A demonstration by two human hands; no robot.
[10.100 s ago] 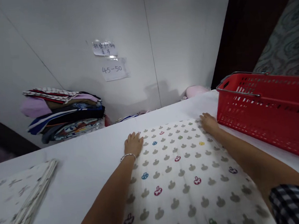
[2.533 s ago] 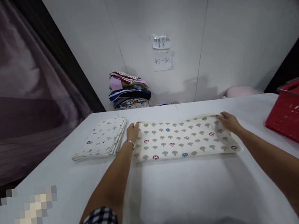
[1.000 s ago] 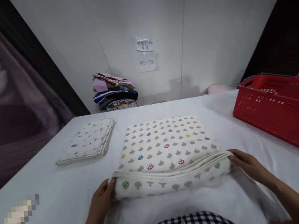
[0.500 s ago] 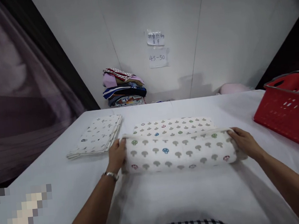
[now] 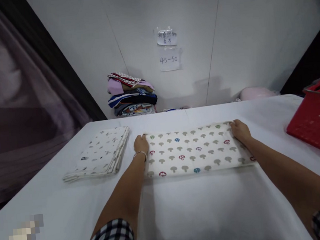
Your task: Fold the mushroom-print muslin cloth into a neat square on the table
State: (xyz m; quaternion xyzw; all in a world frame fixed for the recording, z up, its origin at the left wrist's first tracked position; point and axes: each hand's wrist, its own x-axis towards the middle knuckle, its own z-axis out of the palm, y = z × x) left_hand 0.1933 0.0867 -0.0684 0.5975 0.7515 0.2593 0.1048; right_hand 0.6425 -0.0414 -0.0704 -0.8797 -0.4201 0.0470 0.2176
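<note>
A white cloth printed with grey and coloured mushrooms (image 5: 190,149) lies folded into a wide strip on the white table (image 5: 195,206). My left hand (image 5: 141,144) grips its far left corner, thumb and fingers pinched over the edge. At the far right corner, my right hand (image 5: 239,131) pinches the same cloth. The far edge runs fairly straight between both hands. To the left rests another folded white cloth with small dark prints (image 5: 99,153), apart from my left hand.
A red plastic basket (image 5: 316,117) stands at the table's right side. Behind the far edge is a stack of folded fabrics (image 5: 132,94) against the wall. A pink bundle (image 5: 257,93) sits at the back right. Paper signs (image 5: 170,59) hang on the wall. A curtain (image 5: 20,91) hangs left.
Both hands have moved away from me, carrying the cloth's held edge to the far side. The mushroom cloth has gone from a raised, half-turned fold to a flatter strip.
</note>
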